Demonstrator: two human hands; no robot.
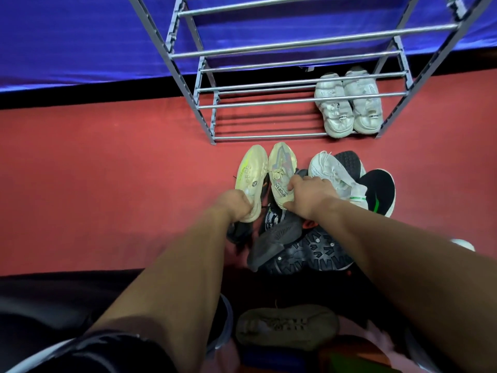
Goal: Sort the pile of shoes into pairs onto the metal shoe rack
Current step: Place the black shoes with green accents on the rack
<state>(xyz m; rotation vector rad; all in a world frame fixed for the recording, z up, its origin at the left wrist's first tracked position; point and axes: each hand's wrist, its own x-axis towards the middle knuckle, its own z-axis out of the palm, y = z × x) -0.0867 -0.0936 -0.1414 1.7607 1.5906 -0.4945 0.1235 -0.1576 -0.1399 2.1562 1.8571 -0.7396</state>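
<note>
My left hand grips the heel of a pale yellow sneaker, toe pointing at the rack. Beside it my right hand holds the heel of the matching cream sneaker. Both shoes hover over the pile of dark shoes on the red floor. The metal shoe rack stands just beyond, with a white pair on the right of its bottom shelf. A white knit sneaker and a black shoe with a green stripe lie at the pile's right.
An olive sneaker lies close to me at the bottom. Blue fabric hangs behind the rack. The red floor stretches out to the left.
</note>
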